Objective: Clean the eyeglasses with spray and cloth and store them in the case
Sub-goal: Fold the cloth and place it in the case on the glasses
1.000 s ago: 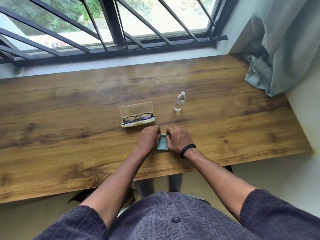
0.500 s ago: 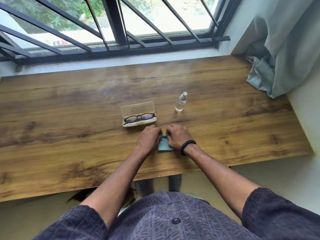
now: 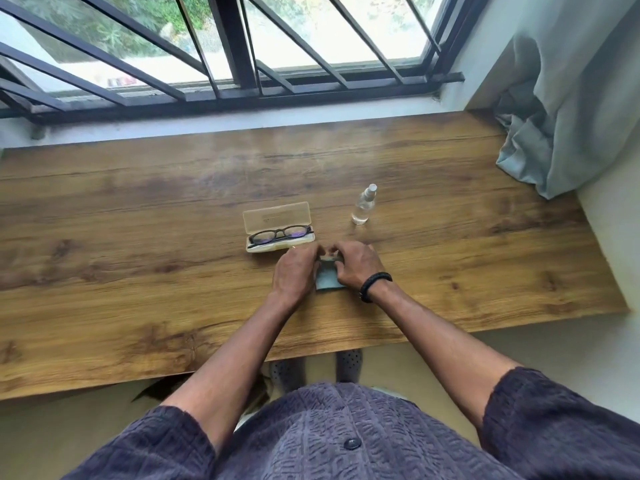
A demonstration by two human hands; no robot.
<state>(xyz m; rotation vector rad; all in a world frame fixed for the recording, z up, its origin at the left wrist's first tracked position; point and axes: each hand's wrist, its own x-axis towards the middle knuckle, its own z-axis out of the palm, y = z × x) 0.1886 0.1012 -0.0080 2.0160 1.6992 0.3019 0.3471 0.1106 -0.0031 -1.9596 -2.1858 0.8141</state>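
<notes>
On bench (image 3: 138, 237), near open case (image 3: 277, 218), I see left hand (image 3: 296, 271) and right hand (image 3: 353, 268), fingers (image 3: 349, 249) curled, pinching cloth (image 3: 327, 281). Best, I reckon: fold edges square, press crease flat.

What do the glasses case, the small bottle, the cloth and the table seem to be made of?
Table: wood or wood-look laminate; grain and knots, slight sheen.
Case: translucent pale plastic, matte; its lid lets the wood tone through.
Bottle: clear plastic or glass, cannot tell; the table shows through.
Cloth: soft blue-grey fabric, perhaps microfibre; it lies folded.
</notes>
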